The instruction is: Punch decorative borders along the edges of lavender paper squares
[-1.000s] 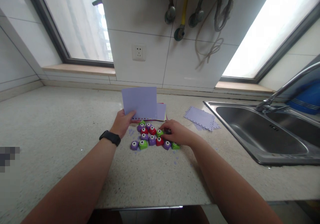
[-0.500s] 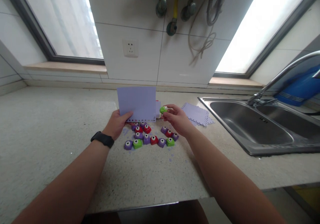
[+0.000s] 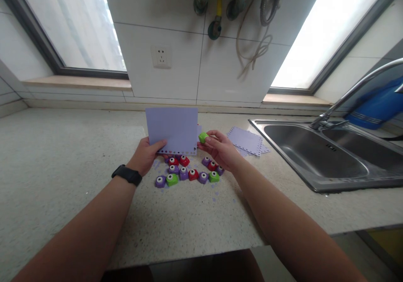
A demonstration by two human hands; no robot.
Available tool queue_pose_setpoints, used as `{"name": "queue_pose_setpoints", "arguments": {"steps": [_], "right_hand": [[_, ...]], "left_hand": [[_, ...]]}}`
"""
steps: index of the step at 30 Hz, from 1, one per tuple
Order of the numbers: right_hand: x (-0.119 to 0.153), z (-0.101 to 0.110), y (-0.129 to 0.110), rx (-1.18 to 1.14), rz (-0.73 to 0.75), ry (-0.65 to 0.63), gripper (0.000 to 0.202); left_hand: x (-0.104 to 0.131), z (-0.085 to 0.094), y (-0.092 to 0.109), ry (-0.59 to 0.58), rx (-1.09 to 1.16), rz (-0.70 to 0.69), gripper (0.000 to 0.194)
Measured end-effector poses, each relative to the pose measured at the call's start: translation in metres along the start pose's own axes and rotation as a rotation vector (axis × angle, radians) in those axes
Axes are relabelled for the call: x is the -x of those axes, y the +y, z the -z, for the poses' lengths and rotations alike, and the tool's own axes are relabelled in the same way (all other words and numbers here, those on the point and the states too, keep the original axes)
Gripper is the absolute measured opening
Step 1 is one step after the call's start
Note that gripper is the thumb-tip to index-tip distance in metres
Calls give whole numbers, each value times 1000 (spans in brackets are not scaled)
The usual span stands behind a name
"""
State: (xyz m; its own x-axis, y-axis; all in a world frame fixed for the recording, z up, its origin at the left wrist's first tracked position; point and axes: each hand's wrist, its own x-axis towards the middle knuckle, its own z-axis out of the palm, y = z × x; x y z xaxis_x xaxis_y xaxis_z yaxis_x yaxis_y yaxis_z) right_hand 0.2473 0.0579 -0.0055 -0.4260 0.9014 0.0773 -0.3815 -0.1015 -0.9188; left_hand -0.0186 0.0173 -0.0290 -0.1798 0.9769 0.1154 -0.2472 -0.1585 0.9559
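Observation:
My left hand (image 3: pixel 145 154) grips a light purple sheet of paper (image 3: pixel 172 127) by its lower left corner, thumb on the near face. The sheet stands upright, and small shaped holes run along its bottom edge. Close to its right edge, my right hand (image 3: pixel 218 146) pinches a green craft punch (image 3: pixel 203 138), turned so its white button does not show. Below both hands, several more punches lie on the counter, among them a red punch (image 3: pixel 193 174), a purple punch (image 3: pixel 160 181) and a green punch (image 3: pixel 172 179). Another item behind the sheet is mostly hidden.
Punched purple sheets (image 3: pixel 245 141) lie stacked right of my right hand. Beyond them a steel sink (image 3: pixel 315 156) with a faucet (image 3: pixel 321 120) is set into the speckled counter (image 3: pixel 78 147). Tiny paper bits are scattered around the punches. A tiled wall with a socket (image 3: pixel 161 57) rises behind.
The green punch in my right hand has been rotated, so its white button is now out of sight, and it sits slightly nearer the sheet. The view has shifted a little.

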Motion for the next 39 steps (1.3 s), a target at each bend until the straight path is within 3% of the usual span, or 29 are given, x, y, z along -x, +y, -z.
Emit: {"name": "queue_pose_setpoints", "arguments": {"steps": [15, 39], "right_hand": [[0, 5, 8, 305, 143, -100, 46], [8, -7, 0, 446, 357, -136, 44]], "left_hand": [[1, -1, 2, 27, -14, -25, 35], [2, -5, 7, 61, 125, -96, 29]]}}
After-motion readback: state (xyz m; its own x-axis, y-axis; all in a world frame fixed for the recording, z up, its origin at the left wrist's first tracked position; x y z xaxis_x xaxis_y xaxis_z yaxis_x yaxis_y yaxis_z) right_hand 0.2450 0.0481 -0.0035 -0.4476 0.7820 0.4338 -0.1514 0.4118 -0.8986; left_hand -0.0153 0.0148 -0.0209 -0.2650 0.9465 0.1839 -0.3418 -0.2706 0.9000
